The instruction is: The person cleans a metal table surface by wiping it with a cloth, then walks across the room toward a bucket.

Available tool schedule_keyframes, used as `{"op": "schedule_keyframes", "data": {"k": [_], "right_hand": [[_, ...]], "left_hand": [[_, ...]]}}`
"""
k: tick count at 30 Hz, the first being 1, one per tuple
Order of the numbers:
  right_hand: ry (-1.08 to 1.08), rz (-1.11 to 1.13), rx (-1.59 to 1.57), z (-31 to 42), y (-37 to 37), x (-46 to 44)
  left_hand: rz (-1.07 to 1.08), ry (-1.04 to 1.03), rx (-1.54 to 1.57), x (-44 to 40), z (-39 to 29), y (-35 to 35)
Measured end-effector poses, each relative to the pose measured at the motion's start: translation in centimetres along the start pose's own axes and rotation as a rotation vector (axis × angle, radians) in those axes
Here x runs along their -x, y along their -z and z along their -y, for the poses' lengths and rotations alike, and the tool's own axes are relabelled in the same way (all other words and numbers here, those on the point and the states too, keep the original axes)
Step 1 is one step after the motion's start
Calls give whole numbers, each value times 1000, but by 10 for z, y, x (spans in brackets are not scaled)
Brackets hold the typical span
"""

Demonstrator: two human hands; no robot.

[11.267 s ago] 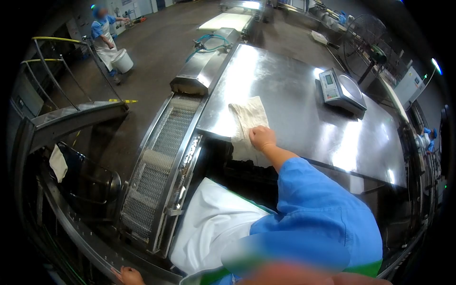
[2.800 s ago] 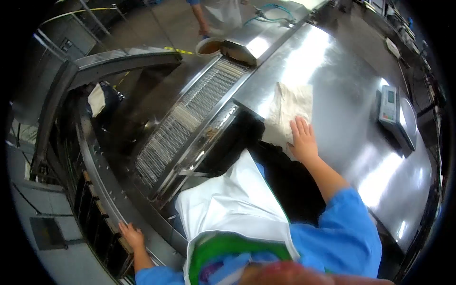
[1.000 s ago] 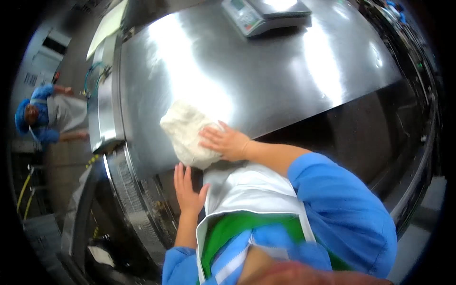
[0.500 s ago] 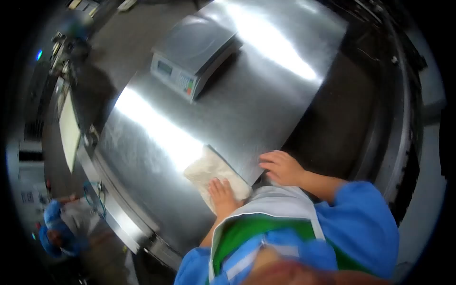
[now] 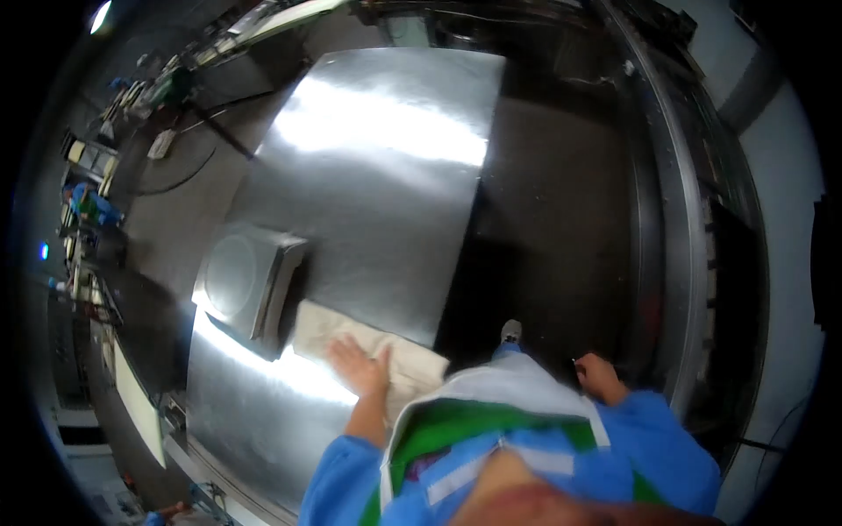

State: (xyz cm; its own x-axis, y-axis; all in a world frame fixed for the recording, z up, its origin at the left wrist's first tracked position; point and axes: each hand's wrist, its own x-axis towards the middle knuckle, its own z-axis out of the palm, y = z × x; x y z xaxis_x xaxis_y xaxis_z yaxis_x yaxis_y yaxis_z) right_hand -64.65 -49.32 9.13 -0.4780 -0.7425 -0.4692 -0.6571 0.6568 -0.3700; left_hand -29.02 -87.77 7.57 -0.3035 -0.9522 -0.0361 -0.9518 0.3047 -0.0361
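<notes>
My left hand point(image 5: 358, 368) lies flat with its fingers spread on a folded beige cloth point(image 5: 410, 361). The cloth rests on the shiny metal table point(image 5: 377, 210), near the edge closest to my body. Beside the cloth, to the left, stands a scale point(image 5: 235, 273) with a round mark on its plate. My right hand point(image 5: 599, 377) is off the table at the right, its fingers curled in. Whether anything is inside them is hidden.
Dark floor point(image 5: 557, 219) lies right of the table, with my shoe point(image 5: 511, 331) on it. Farther right runs a curved metal rail point(image 5: 688, 228). A pale conveyor belt point(image 5: 136, 399) is at the left. Part of a co-worker's arm point(image 5: 168, 512) shows at the bottom left.
The view has turned. My left hand and the cloth are now close beside the scale. My right hand has moved away from the table edge and its fingers have curled.
</notes>
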Motion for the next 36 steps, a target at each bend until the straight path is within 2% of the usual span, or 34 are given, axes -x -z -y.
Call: {"op": "schedule_keyframes", "data": {"k": [2, 3, 5, 7, 9, 11, 12, 15, 18, 20, 26, 28, 29, 36], "right_hand": [[-140, 20, -28, -28, 29, -29], [-130, -96, -57, -46, 36, -40], [-110, -161, -64, -63, 79, -75], [-171, -147, -132, -66, 110, -98], [-156, -173, -183, -75, 134, -125], [-143, -210, -229, -80, 146, -151], [-160, -187, -243, -84, 152, -164], [-188, -126, -242, -102, 168, -195], [-156, -132, -187, -148, 181, -225], [-245, -136, -256, -166, 199, -246], [-374, -309, -287, -219, 261, -309], [-557, -447, -425, -239, 279, -339], [-607, -412, -422, -243, 292, -351], [-606, -129, -473, -319, 332, -426]], "left_hand": [[94, 199, 11, -26, -22, 17], [151, 267, 0, -35, -32, 25], [228, 413, -15, -43, -48, 43], [256, 429, -30, -45, -33, 33], [263, 441, -42, -64, -52, 45], [360, 747, -29, -81, -81, 80], [361, 739, -30, -89, -72, 54], [374, 815, -58, -110, -75, 31], [366, 863, -68, -139, -106, 24], [350, 875, -62, -164, -128, 21], [323, 854, -24, -237, -213, 25], [316, 850, -18, -263, -245, 28], [314, 850, -12, -274, -259, 29], [292, 930, -11, -333, -362, 27]]}}
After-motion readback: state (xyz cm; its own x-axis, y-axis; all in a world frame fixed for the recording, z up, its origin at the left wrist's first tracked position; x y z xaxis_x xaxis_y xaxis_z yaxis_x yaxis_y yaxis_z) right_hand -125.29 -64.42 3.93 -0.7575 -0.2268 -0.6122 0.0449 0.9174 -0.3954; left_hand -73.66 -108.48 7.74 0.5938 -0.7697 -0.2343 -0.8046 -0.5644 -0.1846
